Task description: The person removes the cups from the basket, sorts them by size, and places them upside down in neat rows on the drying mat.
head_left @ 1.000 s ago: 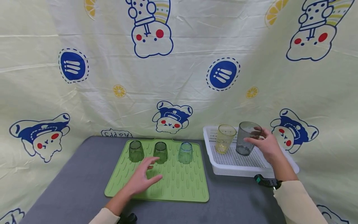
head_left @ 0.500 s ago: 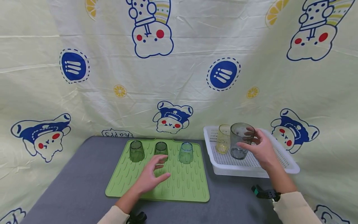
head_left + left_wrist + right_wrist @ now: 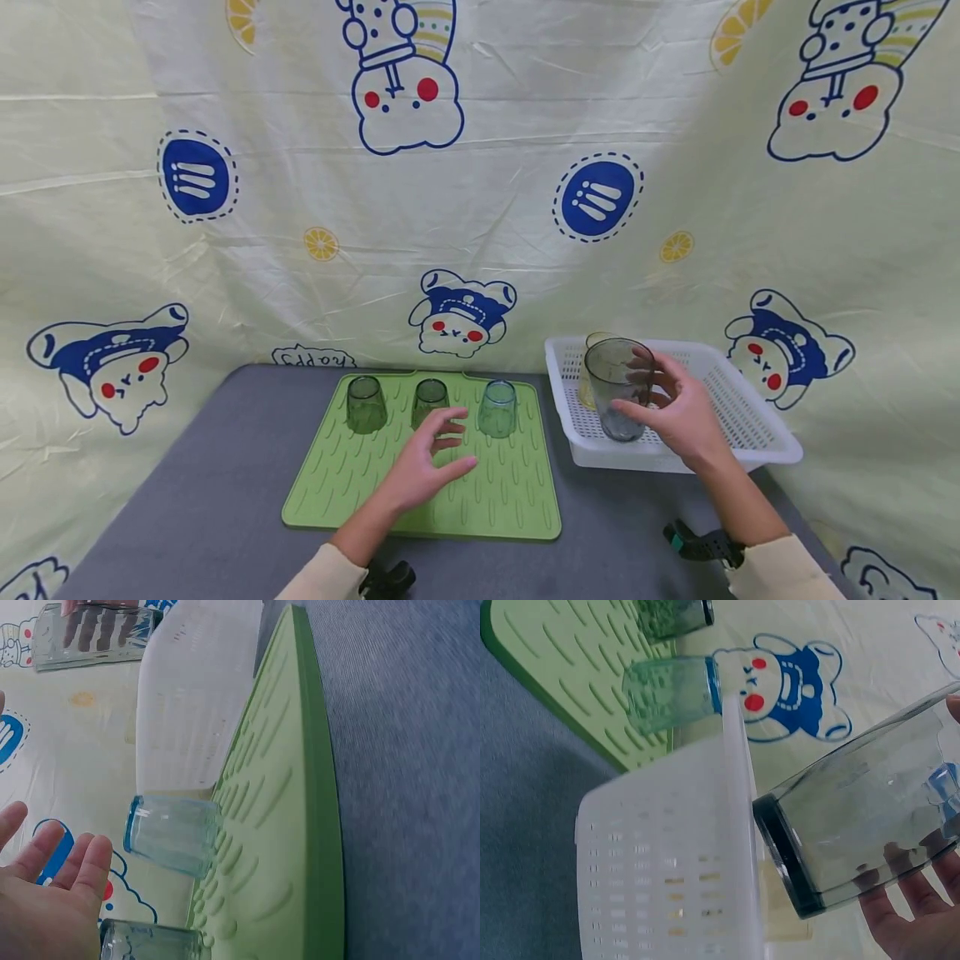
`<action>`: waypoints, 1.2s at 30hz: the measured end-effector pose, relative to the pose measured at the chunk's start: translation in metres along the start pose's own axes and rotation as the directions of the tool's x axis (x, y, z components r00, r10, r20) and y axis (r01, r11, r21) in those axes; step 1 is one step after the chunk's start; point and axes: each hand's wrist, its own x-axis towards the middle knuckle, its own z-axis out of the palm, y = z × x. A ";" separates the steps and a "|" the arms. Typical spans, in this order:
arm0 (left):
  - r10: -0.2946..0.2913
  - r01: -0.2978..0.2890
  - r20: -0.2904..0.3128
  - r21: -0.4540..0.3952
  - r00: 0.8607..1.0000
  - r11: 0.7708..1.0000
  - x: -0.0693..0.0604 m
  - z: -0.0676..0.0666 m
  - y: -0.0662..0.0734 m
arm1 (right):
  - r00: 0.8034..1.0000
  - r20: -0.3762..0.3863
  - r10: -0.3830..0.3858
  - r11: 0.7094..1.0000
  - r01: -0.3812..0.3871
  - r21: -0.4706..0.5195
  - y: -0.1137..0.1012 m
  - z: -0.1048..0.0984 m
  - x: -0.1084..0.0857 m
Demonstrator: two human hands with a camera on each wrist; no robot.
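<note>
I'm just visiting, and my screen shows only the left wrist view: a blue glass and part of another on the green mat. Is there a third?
Observer: Yes, the head view shows a green glass at the left end of the row.
Visitor: And inside the white basket?
Observer: A yellow glass, mostly hidden in the head view by the gray glass.
Visitor: Whose hold is that gray one in?
Observer: A person's right grip; the head view shows the bare forearm running down to a cream sleeve.
</note>
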 end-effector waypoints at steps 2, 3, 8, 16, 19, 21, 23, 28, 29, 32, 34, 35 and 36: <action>-0.011 0.011 0.010 -0.023 1.000 1.000 0.001 0.002 0.001 | 1.000 -0.007 -0.020 1.000 0.020 -0.005 -0.004 0.004 -0.002; -0.015 0.015 0.014 -0.031 1.000 0.999 0.001 0.003 0.002 | 0.999 -0.009 -0.031 0.999 0.031 -0.006 -0.006 0.005 -0.003; -0.026 0.027 0.021 -0.069 0.999 0.997 0.003 0.008 0.005 | 0.997 -0.007 -0.075 0.997 0.074 -0.035 -0.016 0.014 -0.010; -0.035 0.037 0.019 -0.082 0.999 0.996 0.006 0.014 0.011 | 0.992 0.037 -0.120 0.986 0.123 -0.112 -0.025 0.026 -0.016; -0.026 0.028 0.021 -0.085 0.999 0.996 0.006 0.016 0.013 | 0.987 0.058 -0.151 0.978 0.157 -0.134 -0.028 0.031 -0.016; -0.013 0.015 0.023 -0.086 1.000 0.996 0.007 0.017 0.014 | 0.983 0.071 -0.170 0.974 0.178 -0.137 -0.030 0.034 -0.016; -0.007 0.009 0.025 -0.089 1.000 0.996 0.007 0.018 0.016 | 0.978 0.083 -0.190 0.971 0.199 -0.131 -0.032 0.037 -0.016; -0.002 0.006 0.037 -0.115 0.999 0.993 0.008 0.021 0.021 | 0.966 0.113 -0.233 0.959 0.248 -0.138 -0.037 0.043 -0.017; 0.000 0.005 0.038 -0.118 0.999 0.993 0.007 0.021 0.023 | 0.963 0.121 -0.240 0.956 0.256 -0.142 -0.038 0.045 -0.017; -0.002 0.008 0.045 -0.127 0.999 0.992 0.008 0.023 0.027 | 0.953 0.151 -0.264 0.943 0.288 -0.167 -0.042 0.049 -0.018; -0.006 0.013 0.050 -0.136 0.999 0.991 0.008 0.024 0.029 | 0.947 0.176 -0.270 0.936 0.301 -0.181 -0.045 0.052 -0.019; -0.008 0.015 0.052 -0.141 0.999 0.990 0.009 0.024 0.030 | 0.944 0.189 -0.270 0.934 0.305 -0.187 -0.047 0.054 -0.019; -0.012 0.020 0.055 -0.146 0.998 0.989 0.009 0.025 0.031 | 0.940 0.205 -0.272 0.931 0.311 -0.191 -0.048 0.055 -0.019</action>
